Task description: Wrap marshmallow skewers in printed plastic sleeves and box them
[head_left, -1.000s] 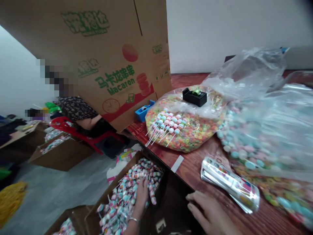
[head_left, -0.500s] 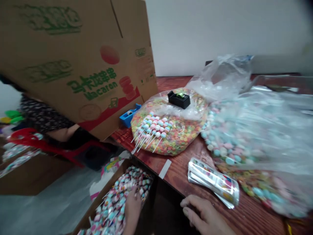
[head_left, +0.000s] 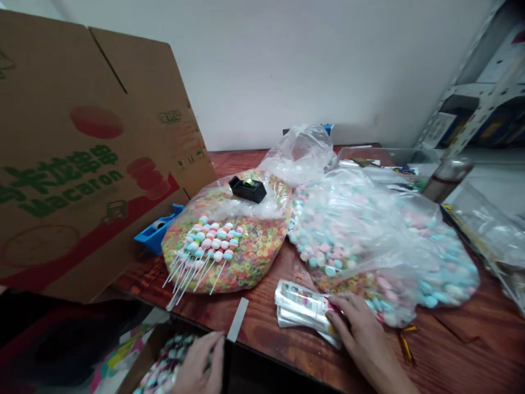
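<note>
Fingers of right hand parted, touching silver wrappers, left hand half curled, grip unclear

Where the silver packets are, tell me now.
In the head view, the silver packets lie low, just right of centre, on the table between the grey strip and the right hand, which touches their right end.
</note>
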Motion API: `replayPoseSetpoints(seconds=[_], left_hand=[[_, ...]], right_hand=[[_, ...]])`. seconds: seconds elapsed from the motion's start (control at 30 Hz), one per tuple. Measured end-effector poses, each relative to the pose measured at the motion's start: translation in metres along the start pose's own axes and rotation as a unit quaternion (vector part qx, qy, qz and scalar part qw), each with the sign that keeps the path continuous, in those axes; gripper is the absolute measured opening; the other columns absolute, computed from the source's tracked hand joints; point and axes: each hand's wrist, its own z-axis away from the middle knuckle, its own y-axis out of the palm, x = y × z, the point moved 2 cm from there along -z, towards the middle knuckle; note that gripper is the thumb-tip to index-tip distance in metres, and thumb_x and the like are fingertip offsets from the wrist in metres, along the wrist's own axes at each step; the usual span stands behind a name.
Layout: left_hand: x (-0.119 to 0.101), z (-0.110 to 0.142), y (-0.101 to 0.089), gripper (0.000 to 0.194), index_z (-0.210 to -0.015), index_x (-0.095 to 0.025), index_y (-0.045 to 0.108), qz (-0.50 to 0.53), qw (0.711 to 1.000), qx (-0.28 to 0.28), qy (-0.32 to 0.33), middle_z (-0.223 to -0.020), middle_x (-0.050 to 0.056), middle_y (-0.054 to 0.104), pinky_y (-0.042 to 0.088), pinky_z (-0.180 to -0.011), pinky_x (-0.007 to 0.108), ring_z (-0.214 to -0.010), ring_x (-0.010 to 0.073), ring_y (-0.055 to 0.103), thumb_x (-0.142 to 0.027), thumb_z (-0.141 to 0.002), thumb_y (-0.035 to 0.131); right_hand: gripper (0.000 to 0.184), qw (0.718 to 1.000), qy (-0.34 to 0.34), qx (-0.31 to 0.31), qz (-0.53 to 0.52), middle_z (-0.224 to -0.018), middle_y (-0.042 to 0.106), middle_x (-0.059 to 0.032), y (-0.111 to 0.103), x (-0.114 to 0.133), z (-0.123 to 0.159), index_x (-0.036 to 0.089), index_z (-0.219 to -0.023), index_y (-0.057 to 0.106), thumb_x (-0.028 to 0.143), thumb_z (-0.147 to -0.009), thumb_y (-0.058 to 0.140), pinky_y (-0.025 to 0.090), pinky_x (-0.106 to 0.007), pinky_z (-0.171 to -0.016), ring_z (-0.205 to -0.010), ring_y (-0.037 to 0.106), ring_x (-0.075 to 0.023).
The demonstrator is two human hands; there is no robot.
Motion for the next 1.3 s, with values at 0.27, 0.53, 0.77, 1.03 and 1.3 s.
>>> replayPoseSetpoints(seconds=[0.27, 0.53, 0.77, 1.03, 1.3], left_hand=[[-0.164, -0.019, 0.084, 0.041, -0.126, -0.028, 0.058, 0.061, 0.928, 0.177, 0.323, -0.132, 0.009, 0.06, 0.036, -0.108, 0.054, -0.129, 0.0292, 0.046, -0.024, -0.085, 0.059], [-0.178, -0.031, 0.112, 0.038, -0.126, -0.029, 0.057, -0.005, 0.931, 0.212, 0.297, -0.127, 0.008, 0.064, 0.019, -0.108, 0.069, -0.124, 0.0324, 0.05, -0.037, -0.089, 0.053], [-0.185, -0.015, 0.094, 0.027, -0.104, -0.023, 0.073, 0.299, 0.921, 0.195, 0.154, -0.107, 0.015, 0.071, 0.044, -0.096, 0.05, -0.105, 0.0311, 0.062, -0.037, -0.083, 0.062], [-0.239, 0.0, 0.098, 0.027, -0.083, -0.018, 0.073, 0.737, 0.548, 0.288, -0.271, -0.085, 0.007, 0.072, 0.051, -0.076, 0.032, -0.082, 0.0191, 0.066, -0.038, -0.066, 0.081], [-0.226, 0.003, 0.111, 0.033, -0.08, -0.012, 0.072, 0.686, 0.629, 0.192, -0.312, -0.069, 0.005, 0.069, 0.05, -0.064, 0.026, -0.061, 0.0132, 0.061, -0.032, -0.058, 0.086]], right_hand=[[0.021, 0.995, -0.021, -0.069, 0.062, -0.078, 0.061, -0.0053, 0.007, 0.006, -0.006, 0.02, -0.078, 0.058, 0.017, -0.094, 0.045, 0.039, -0.033, -0.068, -0.076, 0.054, -0.0221], [0.024, 0.973, -0.115, -0.127, 0.155, -0.101, 0.071, -0.0061, -0.052, 0.004, 0.007, 0.021, -0.101, 0.064, 0.009, -0.088, 0.047, 0.034, -0.046, -0.09, -0.093, 0.059, -0.0261], [0.031, 0.948, -0.093, -0.268, 0.144, -0.102, 0.07, -0.0081, -0.118, -0.005, 0.023, 0.025, -0.109, 0.064, 0.012, -0.082, 0.055, 0.039, -0.048, -0.092, -0.092, 0.065, -0.027], [0.04, 0.96, -0.065, -0.266, -0.057, -0.117, 0.065, -0.0068, -0.085, 0.019, 0.019, 0.033, -0.119, 0.062, 0.016, -0.083, 0.061, 0.047, -0.047, -0.096, -0.113, 0.059, -0.0276], [0.03, 0.832, 0.195, -0.049, -0.516, -0.098, 0.072, -0.0058, -0.047, 0.019, 0.009, 0.021, -0.104, 0.064, 0.044, -0.085, 0.062, 0.053, -0.037, -0.086, -0.091, 0.068, -0.0233]])
